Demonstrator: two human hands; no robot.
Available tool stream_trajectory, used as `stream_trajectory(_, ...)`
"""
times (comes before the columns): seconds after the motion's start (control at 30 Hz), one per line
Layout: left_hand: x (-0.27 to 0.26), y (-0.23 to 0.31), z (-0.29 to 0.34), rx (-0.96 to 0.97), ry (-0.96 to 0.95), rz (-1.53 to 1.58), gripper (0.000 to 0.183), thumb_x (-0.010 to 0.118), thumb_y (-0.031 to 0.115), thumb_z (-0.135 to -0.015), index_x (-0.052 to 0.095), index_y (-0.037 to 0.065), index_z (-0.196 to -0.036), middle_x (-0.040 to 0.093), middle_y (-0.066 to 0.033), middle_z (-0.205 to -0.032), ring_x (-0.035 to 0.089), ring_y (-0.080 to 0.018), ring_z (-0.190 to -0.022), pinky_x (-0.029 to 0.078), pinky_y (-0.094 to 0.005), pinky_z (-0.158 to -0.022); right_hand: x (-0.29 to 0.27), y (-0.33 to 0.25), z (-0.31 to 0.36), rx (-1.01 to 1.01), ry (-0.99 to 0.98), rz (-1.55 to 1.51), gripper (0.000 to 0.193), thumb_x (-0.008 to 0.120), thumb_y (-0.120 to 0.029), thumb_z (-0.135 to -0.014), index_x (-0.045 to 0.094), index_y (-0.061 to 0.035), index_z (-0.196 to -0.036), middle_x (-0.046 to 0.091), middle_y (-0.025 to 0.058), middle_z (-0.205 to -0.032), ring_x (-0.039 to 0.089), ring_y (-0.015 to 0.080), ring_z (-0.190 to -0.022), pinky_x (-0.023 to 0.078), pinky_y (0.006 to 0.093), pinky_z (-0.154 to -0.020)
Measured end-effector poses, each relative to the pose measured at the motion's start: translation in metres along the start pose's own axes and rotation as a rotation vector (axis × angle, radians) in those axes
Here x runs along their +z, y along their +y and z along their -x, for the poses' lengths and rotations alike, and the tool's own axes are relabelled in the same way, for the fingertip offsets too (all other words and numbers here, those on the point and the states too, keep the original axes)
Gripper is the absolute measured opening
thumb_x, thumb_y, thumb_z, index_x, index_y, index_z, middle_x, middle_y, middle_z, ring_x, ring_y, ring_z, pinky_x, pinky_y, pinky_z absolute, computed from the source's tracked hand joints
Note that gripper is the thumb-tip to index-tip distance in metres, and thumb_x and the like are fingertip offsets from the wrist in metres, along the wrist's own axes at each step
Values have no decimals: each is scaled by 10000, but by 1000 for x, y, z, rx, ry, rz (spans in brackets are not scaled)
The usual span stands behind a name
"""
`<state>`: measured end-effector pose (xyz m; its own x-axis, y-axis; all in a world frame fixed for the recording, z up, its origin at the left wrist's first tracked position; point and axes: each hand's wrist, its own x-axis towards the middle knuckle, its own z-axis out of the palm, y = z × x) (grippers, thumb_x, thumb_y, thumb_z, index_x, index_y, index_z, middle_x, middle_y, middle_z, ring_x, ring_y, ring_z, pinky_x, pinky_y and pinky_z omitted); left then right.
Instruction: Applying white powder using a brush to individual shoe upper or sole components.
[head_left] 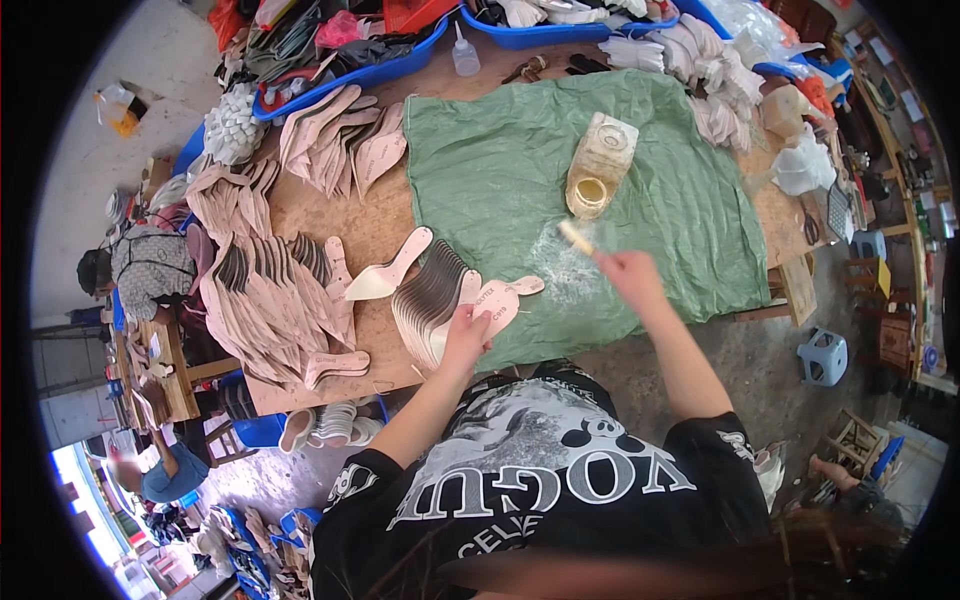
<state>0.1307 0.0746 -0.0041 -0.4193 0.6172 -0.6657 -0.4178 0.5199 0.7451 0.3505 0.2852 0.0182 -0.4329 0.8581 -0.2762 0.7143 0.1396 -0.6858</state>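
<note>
My left hand is closed on a pink shoe insole, held flat near the front edge of the table over the green sheet. In my right hand is a brush with a pale head, tilted above a whitish smeared patch of the sheet. Just beyond it lies a crusted plastic container with a round opening cut in it. Beside my left hand a fanned stack of insoles rests on the table, and one cream-faced insole lies against its left.
More pink insoles are heaped on the wooden table to the left. Blue trays of material and a squeeze bottle stand at the back. A blue stool is on the floor at right; other people are at left.
</note>
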Motion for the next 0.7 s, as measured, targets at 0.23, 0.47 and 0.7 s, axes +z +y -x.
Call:
stream_trajectory(0.23, -3, -1, -8, -89, 10, 6, 204, 573, 206, -898, 480, 87, -1035, 566, -6, -740, 442, -80, -453, 292, -205, -371, 54, -21, 100, -160, -117, -47, 407, 610, -394, -826, 600, -40, -624, 526, 143, -542, 506, 332, -481, 385, 407, -463)
stream_trajectory(0.47, -13, 2, -9, -99, 11, 33, 182, 585, 189, -890, 478, 86, -995, 554, -9, -725, 422, -80, -447, 269, -205, -359, 72, -18, 83, -225, -53, 41, 390, 587, -384, -829, 605, -63, -609, 549, 130, -547, 548, 339, -516, 422, 425, -487)
stream_trajectory(0.7, -23, 0, -14, -142, 11, 75, 186, 598, 166, -884, 469, 77, -983, 534, -9, -706, 406, -77, -434, 254, -204, -353, 105, 23, 76, -42, -120, 63, 425, 570, -426, -836, 633, -45, -659, 543, 157, -556, 541, 350, -529, 402, 435, -499)
